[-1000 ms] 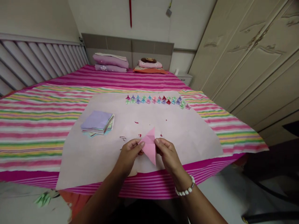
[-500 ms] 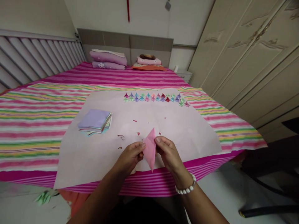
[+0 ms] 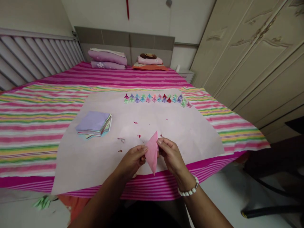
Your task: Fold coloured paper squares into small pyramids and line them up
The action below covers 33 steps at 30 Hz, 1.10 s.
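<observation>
A piece of pink origami paper (image 3: pixel 152 153), folded to a pointed shape, is held upright between both hands above the near edge of the large pale sheet (image 3: pixel 95 164). My left hand (image 3: pixel 134 159) pinches its left side, thumb on the near face. On the other side my right hand (image 3: pixel 171 154) grips the right edge between thumb and fingers; a white bead bracelet (image 3: pixel 188 191) circles that wrist. Part of the paper's far side is hidden. Two rows of small folded paper pieces (image 3: pixel 154 98) in several colours stand toward the sheet's far edge.
To the left lies a stack of square coloured papers (image 3: pixel 93 122). Small dark red scraps (image 3: pixel 121 139) are scattered on the sheet. The sheet rests on a striped bed (image 3: pixel 28 136). Folded bedding (image 3: pixel 108 58) sits at the headboard, and a wardrobe (image 3: pixel 247 47) stands at right.
The camera view has shifted slightly, moving the surroundings a little left. The pink paper is turned slightly, its near face looking flatter and smoother; both hands keep their hold.
</observation>
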Motion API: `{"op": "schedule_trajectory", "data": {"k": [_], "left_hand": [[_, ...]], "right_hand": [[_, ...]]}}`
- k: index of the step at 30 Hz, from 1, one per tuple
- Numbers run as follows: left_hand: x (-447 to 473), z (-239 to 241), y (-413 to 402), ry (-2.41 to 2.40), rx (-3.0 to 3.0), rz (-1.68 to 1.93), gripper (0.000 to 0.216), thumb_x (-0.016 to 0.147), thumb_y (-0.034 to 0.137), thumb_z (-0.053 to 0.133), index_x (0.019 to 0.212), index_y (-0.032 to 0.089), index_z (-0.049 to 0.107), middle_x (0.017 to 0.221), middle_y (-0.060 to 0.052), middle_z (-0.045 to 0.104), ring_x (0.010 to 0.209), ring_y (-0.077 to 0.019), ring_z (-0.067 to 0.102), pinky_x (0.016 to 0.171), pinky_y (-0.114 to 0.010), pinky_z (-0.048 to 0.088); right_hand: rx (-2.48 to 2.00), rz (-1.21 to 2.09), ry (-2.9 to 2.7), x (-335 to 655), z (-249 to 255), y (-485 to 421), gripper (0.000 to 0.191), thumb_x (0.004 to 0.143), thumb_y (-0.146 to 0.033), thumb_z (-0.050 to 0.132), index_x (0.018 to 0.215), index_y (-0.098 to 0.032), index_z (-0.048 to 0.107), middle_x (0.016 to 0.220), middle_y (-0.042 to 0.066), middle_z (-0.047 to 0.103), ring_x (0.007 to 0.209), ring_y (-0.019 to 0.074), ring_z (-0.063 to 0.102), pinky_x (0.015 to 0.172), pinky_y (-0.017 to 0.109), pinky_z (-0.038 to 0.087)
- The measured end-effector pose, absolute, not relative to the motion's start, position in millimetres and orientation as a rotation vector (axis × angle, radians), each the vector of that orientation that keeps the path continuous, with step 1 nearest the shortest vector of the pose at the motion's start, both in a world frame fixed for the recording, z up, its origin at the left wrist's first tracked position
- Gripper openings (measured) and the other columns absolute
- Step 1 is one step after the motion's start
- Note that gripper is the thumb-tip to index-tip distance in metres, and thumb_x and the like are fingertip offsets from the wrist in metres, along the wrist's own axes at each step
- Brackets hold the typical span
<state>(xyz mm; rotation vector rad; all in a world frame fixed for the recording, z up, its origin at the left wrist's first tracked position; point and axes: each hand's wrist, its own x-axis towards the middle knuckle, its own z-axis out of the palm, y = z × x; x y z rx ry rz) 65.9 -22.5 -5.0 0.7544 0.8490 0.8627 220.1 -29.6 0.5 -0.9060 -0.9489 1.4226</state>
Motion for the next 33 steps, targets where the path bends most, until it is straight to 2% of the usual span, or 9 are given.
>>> {"op": "schedule_trajectory", "data": {"k": [5, 13, 23, 28, 31, 33], "left_hand": [[68, -6, -21, 0.955, 0.786, 0.951, 0.038, 0.06, 0.045, 0.079, 0.067, 0.013, 0.06, 0.055, 0.005, 0.046, 0.052, -0.0061, 0.035, 0.053, -0.02, 0.03], [72, -9, -21, 1.021, 0.852, 1.005, 0.037, 0.062, 0.045, 0.076, 0.074, 0.013, 0.063, 0.055, 0.005, 0.048, 0.051, -0.0064, 0.039, 0.053, -0.02, 0.033], [70, -13, -20, 0.936, 0.788, 0.96, 0.036, 0.064, 0.045, 0.077, 0.07, 0.013, 0.061, 0.051, 0.007, 0.043, 0.048, -0.0043, 0.035, 0.052, -0.018, 0.032], [75, -14, -19, 1.141, 0.986, 1.068, 0.039, 0.066, 0.043, 0.074, 0.091, 0.014, 0.068, 0.065, 0.001, 0.06, 0.055, -0.0096, 0.05, 0.055, -0.023, 0.04], [78, -13, -20, 1.197, 1.125, 1.06, 0.042, 0.074, 0.047, 0.066, 0.098, 0.013, 0.068, 0.066, -0.001, 0.061, 0.062, -0.015, 0.057, 0.061, -0.028, 0.045], [80, -13, -22, 1.241, 1.19, 1.033, 0.047, 0.077, 0.048, 0.063, 0.108, 0.012, 0.065, 0.069, -0.002, 0.062, 0.065, -0.0169, 0.058, 0.065, -0.03, 0.046]], "right_hand": [[-0.971, 1.323, -1.022, 222, -6, -26, 0.018, 0.076, -0.033, 0.068, 0.088, -0.02, 0.068, 0.064, -0.002, 0.06, 0.054, 0.0118, 0.052, 0.054, 0.025, 0.042], [-0.935, 1.411, -1.016, 222, -9, -24, 0.023, 0.072, -0.031, 0.068, 0.093, -0.02, 0.07, 0.071, 0.001, 0.067, 0.057, 0.0124, 0.055, 0.051, 0.023, 0.044], [-0.908, 1.5, -1.06, 222, -5, -25, 0.018, 0.066, -0.027, 0.074, 0.081, -0.018, 0.068, 0.074, 0.002, 0.07, 0.06, 0.0138, 0.06, 0.056, 0.025, 0.047], [-1.0, 1.324, -1.112, 215, -15, -20, 0.01, 0.065, -0.023, 0.069, 0.071, -0.02, 0.062, 0.061, -0.003, 0.061, 0.054, 0.0139, 0.054, 0.052, 0.025, 0.042], [-1.137, 1.131, -1.195, 213, -20, -19, 0.003, 0.067, -0.019, 0.062, 0.065, -0.02, 0.059, 0.058, -0.004, 0.055, 0.052, 0.0124, 0.047, 0.051, 0.024, 0.038], [-1.204, 1.006, -1.272, 212, -22, -20, 0.007, 0.069, -0.017, 0.058, 0.063, -0.02, 0.058, 0.057, -0.004, 0.053, 0.054, 0.0126, 0.045, 0.052, 0.025, 0.037]]}}
